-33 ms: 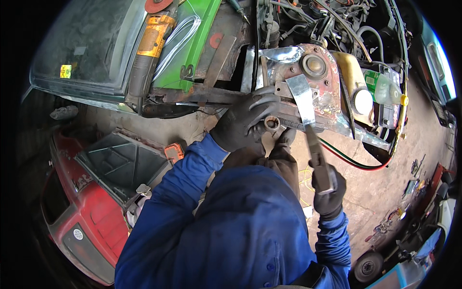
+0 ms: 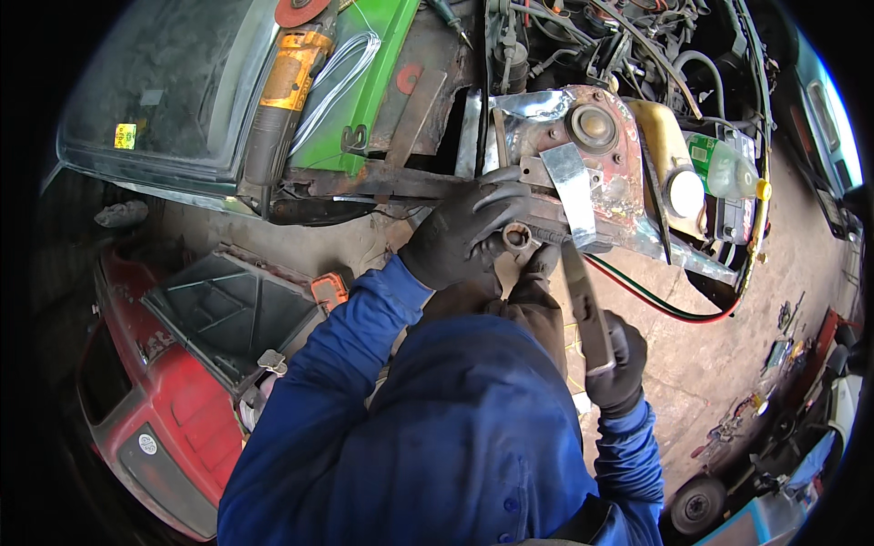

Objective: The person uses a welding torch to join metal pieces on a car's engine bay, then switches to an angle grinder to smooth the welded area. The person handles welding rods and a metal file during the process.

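My gloved left hand is closed at the edge of the car's engine bay, fingers curled round a metal tool with a ring-shaped end. A dark ribbed bar runs to the right beside that ring; whether they are one piece I cannot tell. A bright strip of sheet metal lies slanted over the edge, just right of my left hand. Lower right, my gloved right hand is wrapped round a flat metal bar. Its far end points up toward the strip's lower end.
An angle grinder and a coil of wire rest beside a green panel. A yellowed reservoir and a battery sit to the right. A red-and-green hose loops below. Red bodywork stands at left.
My right hand and the flat bar have shifted slightly left, and the bar stands more upright. The sheet-metal strip has moved a little. My left hand stays nearly still.
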`<state>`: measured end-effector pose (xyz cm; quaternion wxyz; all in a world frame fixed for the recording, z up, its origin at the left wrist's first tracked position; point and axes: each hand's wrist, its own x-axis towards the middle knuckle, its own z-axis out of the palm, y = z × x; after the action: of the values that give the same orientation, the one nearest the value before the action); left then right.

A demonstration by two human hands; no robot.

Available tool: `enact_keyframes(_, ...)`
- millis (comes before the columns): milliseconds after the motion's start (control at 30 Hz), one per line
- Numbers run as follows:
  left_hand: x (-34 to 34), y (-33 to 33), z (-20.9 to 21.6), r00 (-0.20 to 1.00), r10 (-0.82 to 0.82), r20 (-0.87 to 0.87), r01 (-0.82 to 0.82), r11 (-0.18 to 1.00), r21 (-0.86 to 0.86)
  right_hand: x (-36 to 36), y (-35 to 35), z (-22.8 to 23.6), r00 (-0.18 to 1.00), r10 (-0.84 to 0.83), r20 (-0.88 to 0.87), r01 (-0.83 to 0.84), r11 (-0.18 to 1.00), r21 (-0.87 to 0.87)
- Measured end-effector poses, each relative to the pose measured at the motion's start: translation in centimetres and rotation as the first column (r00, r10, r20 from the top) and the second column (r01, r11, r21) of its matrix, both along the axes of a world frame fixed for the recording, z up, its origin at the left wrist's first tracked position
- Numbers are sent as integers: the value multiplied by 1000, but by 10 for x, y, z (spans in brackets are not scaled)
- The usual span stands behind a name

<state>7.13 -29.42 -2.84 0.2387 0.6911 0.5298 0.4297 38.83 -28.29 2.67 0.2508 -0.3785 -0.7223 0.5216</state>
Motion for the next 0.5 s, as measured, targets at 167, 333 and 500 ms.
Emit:
enact_keyframes(167, 1, 2, -5, 998, -4, -56, 4, 1000, -1, -23, 8, -1, 970, 229, -75, -208, 953, 221)
enact_keyframes(333, 4, 3, -10, 998, -5, -64, 6, 1000, 14, -38, 18, 0, 983, 171, 65, -180, 967, 178)
enact_keyframes(500, 2, 5, -5, 999, -16, -32, 18, 998, 67, -33, 17, 7, 965, 240, -103, -197, 928, 316)
